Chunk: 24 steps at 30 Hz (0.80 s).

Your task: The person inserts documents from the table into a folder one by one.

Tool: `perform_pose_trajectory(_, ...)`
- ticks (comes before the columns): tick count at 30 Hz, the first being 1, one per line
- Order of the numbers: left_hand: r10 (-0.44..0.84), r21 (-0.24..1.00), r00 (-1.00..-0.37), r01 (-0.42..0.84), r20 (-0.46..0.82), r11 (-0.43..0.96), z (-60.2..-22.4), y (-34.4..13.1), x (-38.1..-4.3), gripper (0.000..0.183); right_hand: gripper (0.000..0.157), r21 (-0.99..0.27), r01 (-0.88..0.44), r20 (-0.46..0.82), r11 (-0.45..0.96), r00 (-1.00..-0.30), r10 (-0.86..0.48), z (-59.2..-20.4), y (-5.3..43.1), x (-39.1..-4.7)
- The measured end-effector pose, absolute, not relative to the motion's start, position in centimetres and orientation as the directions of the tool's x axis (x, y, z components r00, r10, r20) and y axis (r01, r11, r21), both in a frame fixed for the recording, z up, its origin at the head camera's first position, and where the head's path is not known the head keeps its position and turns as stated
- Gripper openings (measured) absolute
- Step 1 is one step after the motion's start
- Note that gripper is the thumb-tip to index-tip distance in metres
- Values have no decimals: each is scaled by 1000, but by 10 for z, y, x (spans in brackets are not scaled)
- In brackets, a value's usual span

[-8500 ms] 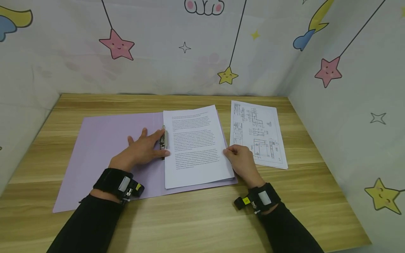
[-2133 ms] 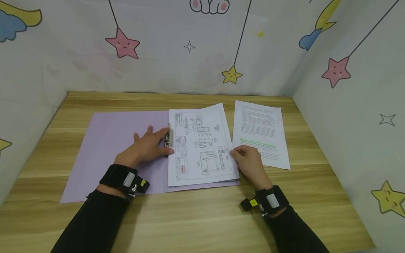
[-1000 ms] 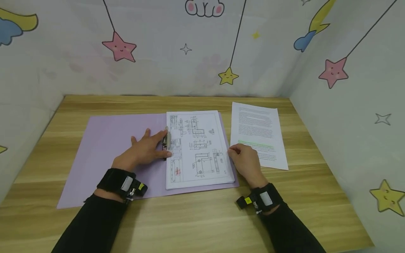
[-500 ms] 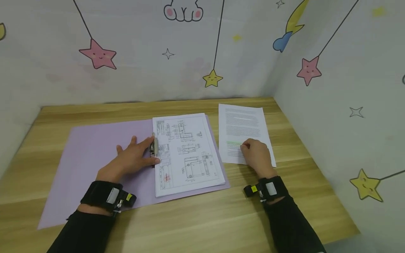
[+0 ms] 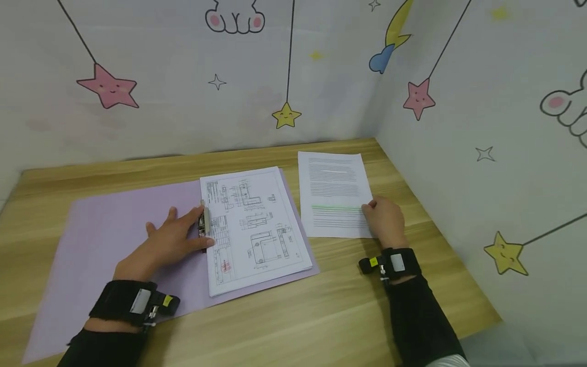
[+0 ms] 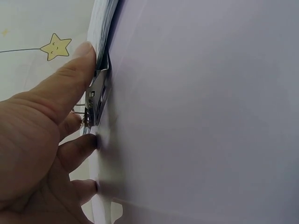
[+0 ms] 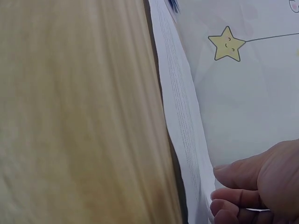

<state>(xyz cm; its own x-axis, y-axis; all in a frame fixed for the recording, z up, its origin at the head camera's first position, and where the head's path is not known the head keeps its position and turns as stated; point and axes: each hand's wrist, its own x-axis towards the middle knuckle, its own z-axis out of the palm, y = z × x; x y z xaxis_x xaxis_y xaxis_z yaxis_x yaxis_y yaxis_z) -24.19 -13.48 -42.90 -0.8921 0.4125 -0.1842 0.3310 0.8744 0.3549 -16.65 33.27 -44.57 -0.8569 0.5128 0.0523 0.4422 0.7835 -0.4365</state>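
Note:
A purple folder lies spread out in the head view, a metal clip at its fold. On its right half is a paper stack, topped by a technical drawing with a red stamp. My left hand lies by the clip, fingers spread and thumb on the stack's left edge; the left wrist view shows the clip beside the thumb. To the right rests a printed sheet with a green highlighted line. My right hand pinches its right edge, thumb and fingertips together.
Wood-grain table surface extends around the folder and the sheet. A white curtain with cartoon stars hangs behind the table and along its right side.
Since 8.5 s ago the drawing has replaced the text page atop the stack, and highlighted text shows on the right instead of a drawing. My right hand has moved from stack to sheet.

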Motion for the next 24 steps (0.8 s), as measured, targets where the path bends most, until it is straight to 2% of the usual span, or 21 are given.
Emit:
perform_pose_trajectory(10,430,361,-884,346,-184,866,-430,-138,-245,101,42,-453,491,54,744,-818,573,-449,343,-173)
perform_pose_trajectory(20,425,375,-884,333,-196,865,-425,-135,-242,101,40,-508,468,46,723,-823,566,-455,346,-176)
perform_pose_trajectory(24,422,376,-884,328,-200,866,-425,-136,-242,100,33,-530,463,66,711,-812,579,-457,346,-178)
